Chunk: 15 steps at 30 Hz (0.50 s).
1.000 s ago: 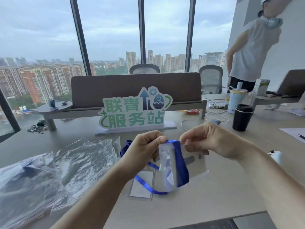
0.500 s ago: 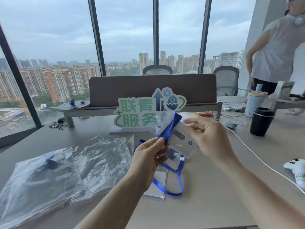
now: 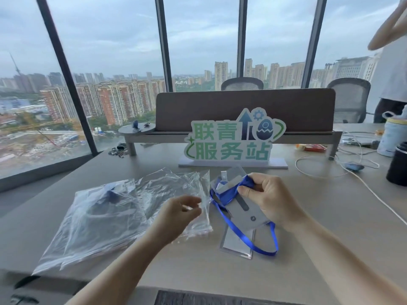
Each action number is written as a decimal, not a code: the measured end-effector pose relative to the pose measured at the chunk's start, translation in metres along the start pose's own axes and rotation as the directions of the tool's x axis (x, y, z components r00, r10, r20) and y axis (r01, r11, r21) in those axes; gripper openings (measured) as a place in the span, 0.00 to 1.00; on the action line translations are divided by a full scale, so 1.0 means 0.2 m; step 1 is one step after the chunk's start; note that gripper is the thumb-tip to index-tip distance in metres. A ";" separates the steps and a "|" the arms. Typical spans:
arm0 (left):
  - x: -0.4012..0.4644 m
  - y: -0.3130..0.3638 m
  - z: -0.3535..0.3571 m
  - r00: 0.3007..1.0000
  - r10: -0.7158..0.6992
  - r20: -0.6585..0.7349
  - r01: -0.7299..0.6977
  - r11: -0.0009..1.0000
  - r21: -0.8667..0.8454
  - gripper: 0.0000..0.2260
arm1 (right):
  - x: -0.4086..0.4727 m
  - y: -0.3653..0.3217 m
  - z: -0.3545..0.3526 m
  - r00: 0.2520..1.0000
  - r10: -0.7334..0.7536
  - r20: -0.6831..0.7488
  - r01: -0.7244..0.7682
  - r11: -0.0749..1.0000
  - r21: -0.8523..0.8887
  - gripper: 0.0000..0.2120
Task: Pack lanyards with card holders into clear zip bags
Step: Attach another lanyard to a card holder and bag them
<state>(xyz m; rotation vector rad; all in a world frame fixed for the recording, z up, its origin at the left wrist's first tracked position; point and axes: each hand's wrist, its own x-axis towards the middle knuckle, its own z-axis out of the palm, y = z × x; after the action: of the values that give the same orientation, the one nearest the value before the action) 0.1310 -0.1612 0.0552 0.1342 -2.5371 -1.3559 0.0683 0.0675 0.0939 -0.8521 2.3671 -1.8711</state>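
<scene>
My right hand (image 3: 272, 200) is shut on a clear card holder (image 3: 247, 209) with a blue lanyard (image 3: 243, 235) bunched round its top. The lanyard's loop hangs down onto the table. Beneath that loop a second card holder (image 3: 234, 244) lies flat. My left hand (image 3: 179, 213) hovers over the right edge of a crumpled clear zip bag (image 3: 174, 188), fingers apart and blurred, holding nothing that I can make out. Further left is a pile of clear bags (image 3: 99, 219) with dark contents.
A green and white sign (image 3: 231, 139) stands behind the work area in front of a brown desk divider (image 3: 244, 106). On the right are a white cable (image 3: 374, 195), a black cup (image 3: 398, 170) and a bottle (image 3: 393, 137). A person (image 3: 394, 73) stands at the far right.
My left hand has let go of the lanyard and moved left to the zip bags. My right hand has lowered the card holder toward the table.
</scene>
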 end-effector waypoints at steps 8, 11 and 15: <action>0.03 -0.42 -0.15 0.997 -0.077 0.004 0.057 0.769 0.637 0.18 | 0.03 0.04 0.03 0.999 0.008 -0.044 -0.003 0.994 0.106 0.03; 0.09 -0.41 -0.07 0.999 -0.050 0.002 0.036 0.755 0.655 0.18 | 0.03 0.02 0.03 0.998 -0.021 -0.058 0.029 0.988 0.149 0.04; 0.17 -0.35 0.00 0.996 -0.058 -0.063 0.086 0.724 0.684 0.10 | 0.02 0.02 -0.01 0.996 0.004 -0.090 0.013 0.982 0.188 0.05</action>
<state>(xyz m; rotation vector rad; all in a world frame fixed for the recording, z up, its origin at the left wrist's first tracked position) 0.0955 -0.2060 0.0038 0.3945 -2.8905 -0.3396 0.0631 0.0684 0.0913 -0.7723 2.1893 -2.1354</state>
